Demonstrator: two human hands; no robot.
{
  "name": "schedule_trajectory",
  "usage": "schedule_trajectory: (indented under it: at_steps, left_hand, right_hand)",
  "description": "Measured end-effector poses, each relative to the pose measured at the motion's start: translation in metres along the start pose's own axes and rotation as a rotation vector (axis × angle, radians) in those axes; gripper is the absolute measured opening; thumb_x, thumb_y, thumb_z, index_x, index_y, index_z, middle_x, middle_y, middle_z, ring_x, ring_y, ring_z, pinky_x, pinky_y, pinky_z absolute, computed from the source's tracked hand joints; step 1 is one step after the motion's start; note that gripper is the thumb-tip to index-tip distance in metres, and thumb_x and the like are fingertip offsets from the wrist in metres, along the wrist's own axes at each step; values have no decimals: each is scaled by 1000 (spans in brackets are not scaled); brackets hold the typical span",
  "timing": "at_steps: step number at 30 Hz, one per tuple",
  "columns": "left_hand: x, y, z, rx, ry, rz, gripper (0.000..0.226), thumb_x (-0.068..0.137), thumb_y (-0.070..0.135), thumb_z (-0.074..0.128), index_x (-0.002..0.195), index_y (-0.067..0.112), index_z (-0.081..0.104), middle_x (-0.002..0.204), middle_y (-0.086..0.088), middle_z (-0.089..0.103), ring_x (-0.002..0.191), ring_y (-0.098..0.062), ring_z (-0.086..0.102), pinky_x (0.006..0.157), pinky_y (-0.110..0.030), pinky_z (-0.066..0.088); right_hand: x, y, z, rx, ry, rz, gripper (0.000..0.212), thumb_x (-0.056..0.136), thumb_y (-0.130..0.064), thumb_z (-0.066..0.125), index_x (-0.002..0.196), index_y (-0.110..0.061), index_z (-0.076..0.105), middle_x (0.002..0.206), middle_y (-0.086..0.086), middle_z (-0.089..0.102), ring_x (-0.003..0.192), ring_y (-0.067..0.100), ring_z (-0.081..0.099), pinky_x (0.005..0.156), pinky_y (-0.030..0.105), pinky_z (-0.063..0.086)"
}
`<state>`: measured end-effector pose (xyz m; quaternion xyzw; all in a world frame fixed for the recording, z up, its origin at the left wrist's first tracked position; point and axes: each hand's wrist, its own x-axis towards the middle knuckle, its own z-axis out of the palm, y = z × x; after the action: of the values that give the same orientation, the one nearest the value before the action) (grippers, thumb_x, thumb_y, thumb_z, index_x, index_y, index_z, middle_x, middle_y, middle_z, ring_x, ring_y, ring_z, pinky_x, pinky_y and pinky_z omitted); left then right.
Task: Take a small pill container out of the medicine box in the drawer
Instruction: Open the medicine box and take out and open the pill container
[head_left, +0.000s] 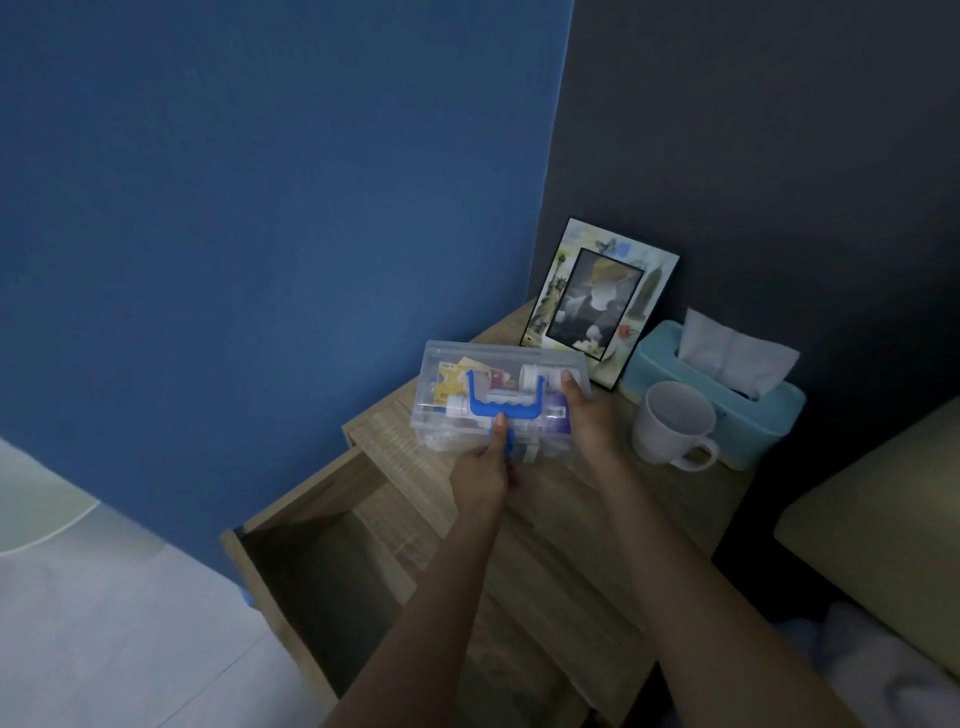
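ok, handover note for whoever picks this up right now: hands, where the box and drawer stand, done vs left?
Left hand: at the front of the medicine box, thumb on the blue latch.
Right hand: gripping the box's right end.
Box: clear plastic, blue handle, lid closed, held at the nightstand top, next to the white mug and picture frame. Cannot tell if it rests on the top.
Drawer: pulled open; the part in view shows nothing inside.
Done: drawer opened, box out.
Left: release latch, lift lid, take out a small pill container. White bottles show through the lid.
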<state>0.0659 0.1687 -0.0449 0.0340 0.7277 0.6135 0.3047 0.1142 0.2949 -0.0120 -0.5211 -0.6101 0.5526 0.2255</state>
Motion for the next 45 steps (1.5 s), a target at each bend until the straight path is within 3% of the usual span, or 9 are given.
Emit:
schedule_trajectory:
  at_steps: [10,17,25,27,32,34,38,41,45]
  left_hand:
    - [-5,-5,-2,-72,-99,58,47,94,51,43,78,15,68,82,-6,70,79,-19,63,82,-34,50]
    - [-12,-16,-11,-131,-259,125,44,101,37,34,114,6,63,96,-2,68,86,-10,63,72,-18,48]
    - [-13,-28,-27,-80,-263,102,33,102,16,37,112,-5,60,96,-13,68,87,-20,64,77,-21,53]
    - [-13,-26,-32,1,-202,110,30,100,17,43,114,-2,62,106,-15,67,99,-25,63,84,-30,51]
    - [-11,-6,-51,-38,245,245,14,95,27,51,104,18,58,99,0,64,96,-22,64,73,-24,48]
    - [-5,6,-60,-33,343,313,24,95,31,50,112,15,54,108,-4,61,101,-23,61,75,-22,47]
    - [6,24,-68,48,189,278,56,97,48,38,140,12,43,142,-10,49,129,-24,49,105,-43,44]
    - [5,33,-69,64,58,328,55,98,51,29,124,14,60,121,-7,66,113,-22,62,100,-48,49]
    - [1,50,-69,8,71,350,53,95,60,26,109,26,64,115,2,68,112,-14,62,103,-41,47]
  right_hand:
    - [0,0,1,18,-20,20,37,94,-51,49,82,-18,63,84,4,69,70,20,65,60,29,51]
    - [1,2,0,0,-18,7,39,94,-51,48,80,-17,64,79,2,67,62,15,62,53,25,47]
    - [2,2,0,-2,-24,9,41,94,-50,47,85,-15,65,83,3,67,59,13,60,50,23,44]
    - [2,2,0,-1,-21,2,44,94,-50,48,94,-10,67,84,6,68,60,14,61,49,23,44]
    - [-6,7,-5,85,-14,-92,51,98,-49,39,108,-6,63,101,12,70,86,26,68,79,40,55]
    - [-18,20,-7,175,25,-159,47,101,-47,31,100,-13,63,92,7,69,82,22,67,76,38,53]
    - [-39,49,-8,236,4,-187,45,101,-44,26,89,-20,62,83,1,68,75,11,66,68,25,48]
    - [-45,50,-7,256,-12,-194,47,95,-53,26,94,-24,63,88,-3,69,78,3,67,70,22,48]
    - [-41,41,-9,349,-25,-226,71,83,-67,26,118,-17,62,109,3,71,103,16,67,81,28,52]
